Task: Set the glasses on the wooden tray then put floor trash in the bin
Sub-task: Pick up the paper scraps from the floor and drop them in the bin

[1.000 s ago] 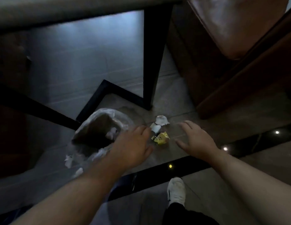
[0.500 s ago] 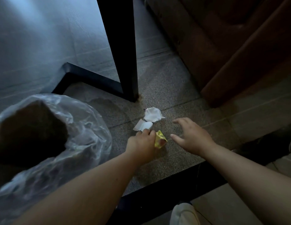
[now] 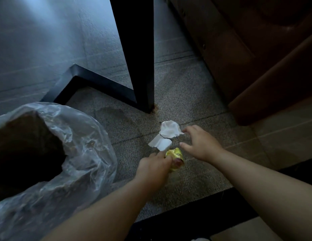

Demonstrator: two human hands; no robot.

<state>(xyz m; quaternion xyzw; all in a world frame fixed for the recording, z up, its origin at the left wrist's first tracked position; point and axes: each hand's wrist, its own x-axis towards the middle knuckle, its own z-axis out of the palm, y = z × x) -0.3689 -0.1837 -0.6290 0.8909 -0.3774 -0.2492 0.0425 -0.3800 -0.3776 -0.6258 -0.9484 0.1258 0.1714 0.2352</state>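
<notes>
We are pinching the yellow wrapper (image 3: 175, 158) on the floor in our left hand (image 3: 154, 168); our right hand (image 3: 200, 145), spread and empty, is reaching the white tissues (image 3: 166, 135). Rushing risks dropping scraps short of the bin (image 3: 52, 153).

A bin lined with a thin, crinkled, translucent plastic bag (image 3: 78, 145) was seen on rough, speckled grey carpet (image 3: 195, 94). Two torn pieces of soft white paper tissue (image 3: 166, 136) and a crumpled, glossy yellow wrapper (image 3: 175, 153) were pictured beside a smooth, matt black table leg (image 3: 139, 49) and dark brown, leather-like upholstery (image 3: 256, 49).
</notes>
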